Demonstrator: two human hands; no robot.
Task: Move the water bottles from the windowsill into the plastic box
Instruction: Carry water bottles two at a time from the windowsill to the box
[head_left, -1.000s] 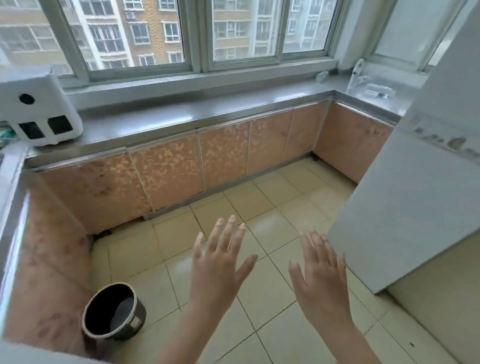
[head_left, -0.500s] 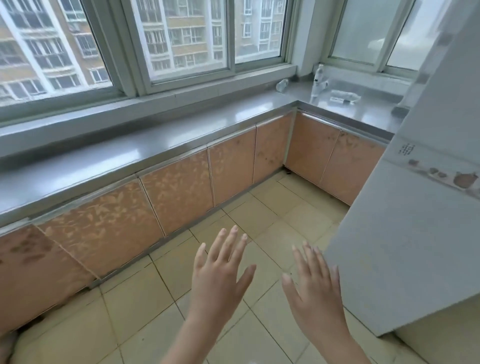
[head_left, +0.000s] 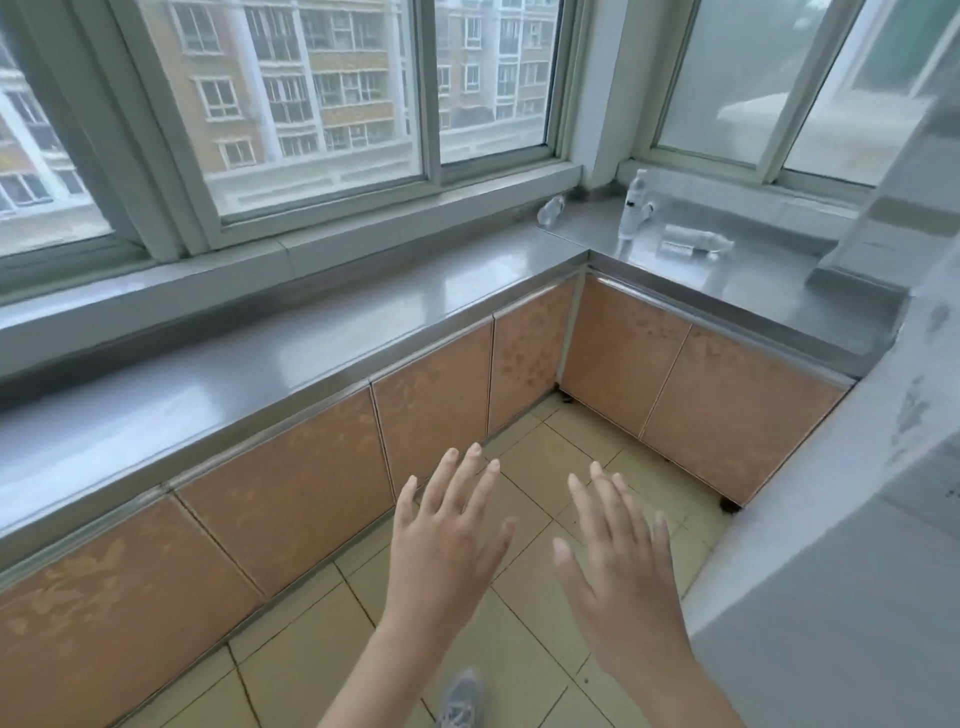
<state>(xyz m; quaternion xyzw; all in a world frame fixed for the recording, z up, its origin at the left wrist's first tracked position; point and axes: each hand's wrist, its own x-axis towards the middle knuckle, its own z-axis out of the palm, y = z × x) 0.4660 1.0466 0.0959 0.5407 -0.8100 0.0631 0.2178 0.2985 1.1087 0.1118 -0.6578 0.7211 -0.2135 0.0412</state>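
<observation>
We can read no brand or lettering anywhere: the upright bottle (head_left: 632, 208) carries a white label with a small dark mark, too small to make out, and the bottle lying on its side (head_left: 696, 242) has a pale label band whose print is blurred. We count three bottles on the steel windowsill (head_left: 332, 332), all gathered at the far corner where the sill turns to the right: the upright one with a white cap, the clear one lying flat just to its right, and a third bottle (head_left: 550, 210), also clear and lying down, against the window frame to its left, apart from the other two. We see no plastic box here. Our two hands are held up in front of us over the tiled floor (head_left: 524, 670), well apart from the bottles: the left hand (head_left: 444, 551) and the right hand (head_left: 621, 566) both have their fingers spread and loose, holding nothing, backs toward us. One grey shoe (head_left: 460, 699) shows at the bottom edge. Below the sill we count five orange-patterned cabinet doors (head_left: 431, 415).
</observation>
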